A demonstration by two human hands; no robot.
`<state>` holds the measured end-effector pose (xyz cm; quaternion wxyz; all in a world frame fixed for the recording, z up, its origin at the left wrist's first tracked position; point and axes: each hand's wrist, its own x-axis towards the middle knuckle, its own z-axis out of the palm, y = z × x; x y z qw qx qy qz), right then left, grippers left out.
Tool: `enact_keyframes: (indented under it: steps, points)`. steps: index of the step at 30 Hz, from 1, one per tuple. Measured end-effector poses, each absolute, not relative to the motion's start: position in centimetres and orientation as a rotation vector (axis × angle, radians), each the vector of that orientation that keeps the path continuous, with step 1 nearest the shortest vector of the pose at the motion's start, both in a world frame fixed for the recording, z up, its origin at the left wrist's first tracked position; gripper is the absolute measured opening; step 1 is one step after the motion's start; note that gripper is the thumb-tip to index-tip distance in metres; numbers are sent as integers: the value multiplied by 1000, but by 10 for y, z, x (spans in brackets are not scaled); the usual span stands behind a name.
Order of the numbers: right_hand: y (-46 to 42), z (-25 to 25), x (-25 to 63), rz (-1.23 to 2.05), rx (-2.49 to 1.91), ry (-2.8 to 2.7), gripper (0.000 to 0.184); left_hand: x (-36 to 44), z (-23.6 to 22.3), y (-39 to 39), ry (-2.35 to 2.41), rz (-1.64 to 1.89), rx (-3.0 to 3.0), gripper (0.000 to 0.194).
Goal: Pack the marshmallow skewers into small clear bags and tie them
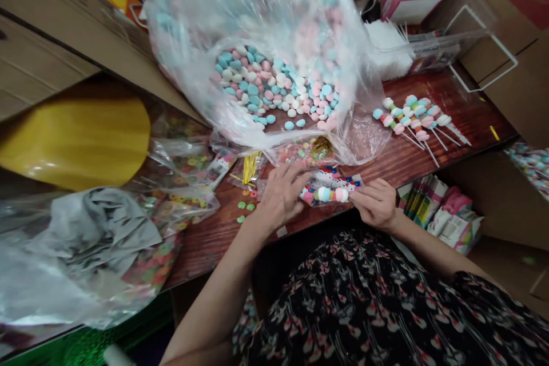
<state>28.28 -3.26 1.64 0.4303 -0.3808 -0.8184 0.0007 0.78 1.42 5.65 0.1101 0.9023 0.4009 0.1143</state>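
Note:
A skewer of pink, white and blue marshmallow-like candies point(328, 194) lies sideways at the table's front edge, its left part inside a clear printed bag. Around the left end of this bag, the fingers of my left hand point(281, 191) are bent and closed. At the skewer's right end, my right hand point(377, 203) pinches what seems to be the stick, mostly hidden by the fingers. Just behind lie more clear bags with red and blue dots point(332, 174). Several finished candy skewers point(414, 117) are piled to the right on the table.
A large open plastic bag of loose candies point(274, 88) fills the back middle. Yellow twist ties point(251, 167) and green gummy rings point(242, 205) lie left of my hands. A grey cloth point(100, 229) rests on bags at left. White sticks point(386, 48) stand behind right.

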Motion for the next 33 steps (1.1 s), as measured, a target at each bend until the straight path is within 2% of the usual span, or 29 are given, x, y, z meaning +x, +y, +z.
enact_keyframes:
  steps: [6, 10, 18, 24, 27, 33]
  points:
    - [-22, 30, 280, -175, -868, -2100, 20, 12, 42, 6, 1238, 259, 2309, 15]
    - [-16, 43, 281, -275, -752, -2200, 17, 21, 44, -3, 1307, 231, 2162, 6]
    - [-12, 81, 271, -479, -553, -2392, 7, 28, 63, 1, 1454, 289, 2099, 4]
    - [-24, 95, 269, -526, -529, -2368, 8, 30, 59, -2, 1416, 497, 1888, 6]
    - [-29, 106, 270, -559, -480, -2401, 9, 30, 63, -8, 1422, 456, 1898, 5]
    - [-25, 120, 266, -569, -380, -2511, 14, 35, 83, -25, 1297, 371, 2016, 27]
